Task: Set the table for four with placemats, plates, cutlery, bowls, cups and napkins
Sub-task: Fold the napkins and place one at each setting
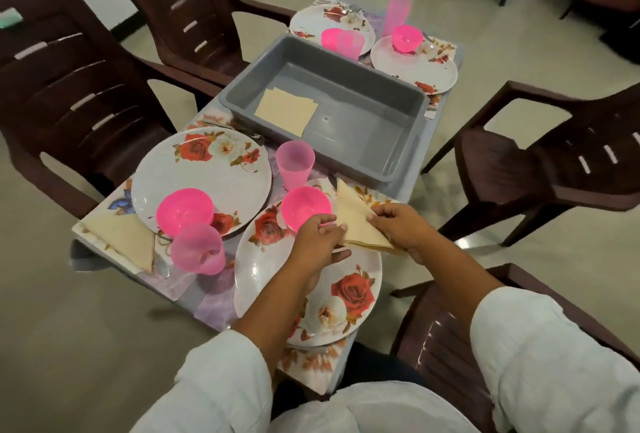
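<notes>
Your left hand (322, 238) and right hand (398, 224) each pinch the cream, triangle-folded paper napkin (356, 219) over the white rose-printed round plate (258, 278), apparently so its fold lies neat when placed.

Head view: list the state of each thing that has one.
held napkin, folded into a triangle, in both hands
left hand, pinches it
right hand, pinches it
grey tub, upright, flat napkins inside
left napkin, folded, lying flat
pink bowl, upright on floral plate
</notes>
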